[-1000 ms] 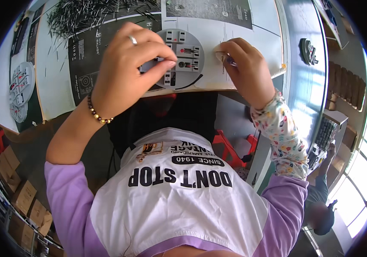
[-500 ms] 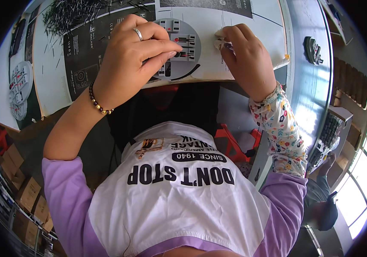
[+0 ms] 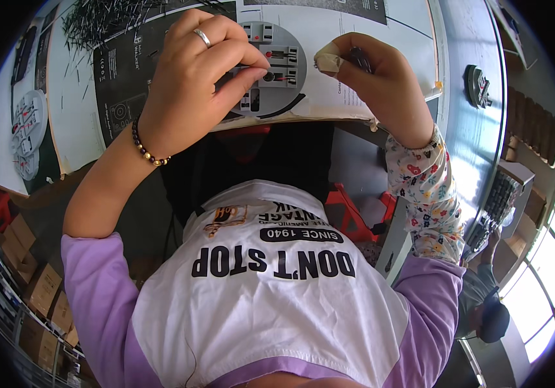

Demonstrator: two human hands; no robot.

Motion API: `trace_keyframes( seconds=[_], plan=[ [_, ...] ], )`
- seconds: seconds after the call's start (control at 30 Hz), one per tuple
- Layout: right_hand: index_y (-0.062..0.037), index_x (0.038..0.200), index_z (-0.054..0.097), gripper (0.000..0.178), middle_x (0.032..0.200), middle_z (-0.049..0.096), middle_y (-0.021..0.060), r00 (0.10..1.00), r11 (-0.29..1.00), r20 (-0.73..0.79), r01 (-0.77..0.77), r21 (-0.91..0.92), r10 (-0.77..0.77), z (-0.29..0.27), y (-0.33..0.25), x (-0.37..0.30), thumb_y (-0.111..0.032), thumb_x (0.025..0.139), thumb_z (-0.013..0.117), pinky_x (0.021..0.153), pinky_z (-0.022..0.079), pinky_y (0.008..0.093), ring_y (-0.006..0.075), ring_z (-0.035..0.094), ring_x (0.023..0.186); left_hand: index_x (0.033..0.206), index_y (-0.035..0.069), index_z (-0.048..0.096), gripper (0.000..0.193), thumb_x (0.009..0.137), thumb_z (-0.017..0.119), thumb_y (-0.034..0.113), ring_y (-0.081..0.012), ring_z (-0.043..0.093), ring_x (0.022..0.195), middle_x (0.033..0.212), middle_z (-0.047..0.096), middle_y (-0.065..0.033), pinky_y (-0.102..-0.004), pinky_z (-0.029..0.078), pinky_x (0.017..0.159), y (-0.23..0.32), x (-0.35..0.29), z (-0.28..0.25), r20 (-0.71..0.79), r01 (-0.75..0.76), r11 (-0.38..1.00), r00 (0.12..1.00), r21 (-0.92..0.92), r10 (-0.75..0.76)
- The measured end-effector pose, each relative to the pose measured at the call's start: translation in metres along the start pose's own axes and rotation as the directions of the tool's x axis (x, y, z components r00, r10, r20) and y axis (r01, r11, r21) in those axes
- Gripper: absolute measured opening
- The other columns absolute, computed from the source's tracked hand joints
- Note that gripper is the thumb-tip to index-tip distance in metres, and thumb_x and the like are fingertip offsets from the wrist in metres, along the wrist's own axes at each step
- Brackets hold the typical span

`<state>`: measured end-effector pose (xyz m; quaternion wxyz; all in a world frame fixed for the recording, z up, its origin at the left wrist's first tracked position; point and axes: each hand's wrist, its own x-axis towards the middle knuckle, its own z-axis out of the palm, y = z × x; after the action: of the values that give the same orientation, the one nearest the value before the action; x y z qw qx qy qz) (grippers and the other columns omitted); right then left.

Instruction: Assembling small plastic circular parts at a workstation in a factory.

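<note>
My left hand [image 3: 203, 68] is closed in a pinch, thumb against forefinger, at the left side of a round grey fixture [image 3: 298, 48]. Whatever lies between those fingertips is hidden. Raised holders on the fixture carry small grey parts [image 3: 284, 55] with red and black bits, one right beside my fingertips. To the right of the fixture, my right hand [image 3: 390, 81] is closed, with a pale wrap [image 3: 329, 63] on a fingertip. A tiny shiny bit shows at that tip, and a dark object [image 3: 360, 59] sits in the curled fingers; neither can be made out.
A heap of thin dark pieces [image 3: 106, 22] spreads over the far left of the table [image 3: 73, 139]. Another fixture with parts [image 3: 29, 123] lies at the left edge. A dark grey part [image 3: 477, 87] rests on the bluish surface at right. A person [image 3: 489, 310] is farther right.
My right hand has turned over and moved slightly right, bringing its wrapped fingertip and the dark object into sight. My left hand has shifted slightly away from me, still pinched.
</note>
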<state>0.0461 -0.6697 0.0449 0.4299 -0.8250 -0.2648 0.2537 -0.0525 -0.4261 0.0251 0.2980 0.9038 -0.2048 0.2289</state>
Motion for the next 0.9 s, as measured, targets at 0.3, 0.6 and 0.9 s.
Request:
trace_keyframes(
  seconds=[0.3,0.6,0.9],
  plan=[
    [-0.0016,0.109,0.066,0.019,0.084,0.06,-0.0061,0.984,0.991,0.154,-0.105,0.084,0.091,0.01,-0.009,0.009,-0.013,0.094,0.063,0.054,0.03,0.018,-0.0026,0.039,0.065,0.084,0.008,0.071,0.017,0.072,0.083,0.004,-0.0232,0.055,0.089,0.09,0.062,-0.0027,-0.0344,0.046,0.077,-0.004,0.004,0.011,-0.001,-0.035,0.999,0.999,-0.04,0.035],
    [-0.0016,0.113,0.064,0.022,0.085,0.064,-0.0038,0.962,0.922,0.235,-0.211,0.323,0.137,0.012,-0.004,0.012,-0.011,0.094,0.059,0.053,0.027,0.0177,-0.0017,0.038,0.063,0.084,0.004,0.062,0.021,0.074,0.08,0.011,-0.0362,0.056,0.096,0.093,0.06,-0.0134,-0.0448,0.045,0.086,-0.008,0.014,0.01,0.152,-0.032,0.991,0.987,-0.132,0.052],
    [-0.0013,0.113,0.064,0.022,0.087,0.065,-0.0018,0.936,0.845,0.307,-0.3,0.442,0.172,0.003,0.002,0.015,-0.01,0.093,0.059,0.053,0.028,0.0181,-0.0013,0.039,0.063,0.096,0.003,0.063,0.028,0.075,0.08,0.012,-0.0363,0.053,0.102,0.103,0.059,-0.0164,-0.0457,0.044,0.092,-0.046,0.007,0.072,-0.36,-0.389,0.911,0.876,-0.133,0.321]
  ],
)
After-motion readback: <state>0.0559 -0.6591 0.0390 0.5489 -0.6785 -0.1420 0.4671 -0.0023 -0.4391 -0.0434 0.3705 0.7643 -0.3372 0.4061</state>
